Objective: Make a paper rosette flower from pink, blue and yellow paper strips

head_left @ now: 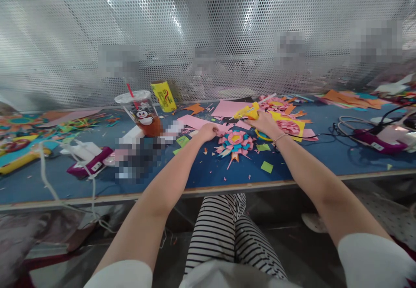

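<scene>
Gripping the yellow glue gun (246, 112) in the right hand (267, 124), with the left hand (208, 132) curled by the paper flower (235, 138) (can't tell around what), so best squeeze gently.

The bench (208, 176) is blue, and its front edge (227, 189) is pale tan. Near the middle of that edge, the paper flower (235, 140) is pink, light blue and peach, with some yellow in its middle. The glue gun (247, 112) is bright yellow. A little paper square (267, 166) is lime green. Toward the back edge, a big sheet (231, 108) is plain pink, and a box (164, 97) is yellow with red marks. The see-through cup (152, 128) has a black and white snowman (144, 117) and a red straw (130, 90). The trousers (211, 227) have black and white stripes.
</scene>
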Tool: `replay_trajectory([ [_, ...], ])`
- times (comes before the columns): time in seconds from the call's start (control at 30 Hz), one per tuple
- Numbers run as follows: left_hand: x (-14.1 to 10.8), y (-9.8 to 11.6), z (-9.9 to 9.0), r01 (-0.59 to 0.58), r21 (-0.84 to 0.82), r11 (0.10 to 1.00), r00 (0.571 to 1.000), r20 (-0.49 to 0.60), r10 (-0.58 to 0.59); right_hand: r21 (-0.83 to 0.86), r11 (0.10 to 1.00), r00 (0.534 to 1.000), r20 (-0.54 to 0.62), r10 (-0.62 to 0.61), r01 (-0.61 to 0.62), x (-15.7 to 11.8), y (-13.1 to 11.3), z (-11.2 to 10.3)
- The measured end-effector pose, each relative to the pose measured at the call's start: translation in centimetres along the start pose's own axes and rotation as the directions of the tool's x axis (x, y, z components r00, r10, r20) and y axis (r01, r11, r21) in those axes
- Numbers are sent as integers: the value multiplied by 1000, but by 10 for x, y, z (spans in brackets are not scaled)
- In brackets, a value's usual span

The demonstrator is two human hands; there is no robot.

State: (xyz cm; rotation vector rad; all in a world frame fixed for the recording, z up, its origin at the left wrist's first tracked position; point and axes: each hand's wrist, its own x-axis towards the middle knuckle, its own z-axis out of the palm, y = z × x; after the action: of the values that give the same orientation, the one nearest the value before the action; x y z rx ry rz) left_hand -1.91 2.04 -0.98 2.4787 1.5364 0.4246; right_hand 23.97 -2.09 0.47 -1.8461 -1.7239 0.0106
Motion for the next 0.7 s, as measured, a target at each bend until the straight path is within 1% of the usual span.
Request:
replay_trajectory([
  [0.03,0,0,-1,-12,3,1000,1000,0,12,-71,997,999,-35,-17,15,-1,0,0],
  [0.1,-1,-1,-2,-31,8,999,1000,-1,31,-171,985,997,-69,-38,26,-3,-1,0],
  [0.2,-1,-3,-3,-48,11,999,999,-4,48,-254,966,997,-47,-67,53,-6,-1,1],
  [0.33,-1,-3,-3,-57,12,998,998,-8,57,-284,954,995,-5,-97,91,-7,0,4],
  [0.47,-1,-3,-3,-60,14,998,998,-11,60,-306,946,995,28,-101,104,-4,4,7],
  [0.7,0,-4,-2,-65,2,998,998,-21,65,-290,950,993,41,-112,119,-1,12,11],
])
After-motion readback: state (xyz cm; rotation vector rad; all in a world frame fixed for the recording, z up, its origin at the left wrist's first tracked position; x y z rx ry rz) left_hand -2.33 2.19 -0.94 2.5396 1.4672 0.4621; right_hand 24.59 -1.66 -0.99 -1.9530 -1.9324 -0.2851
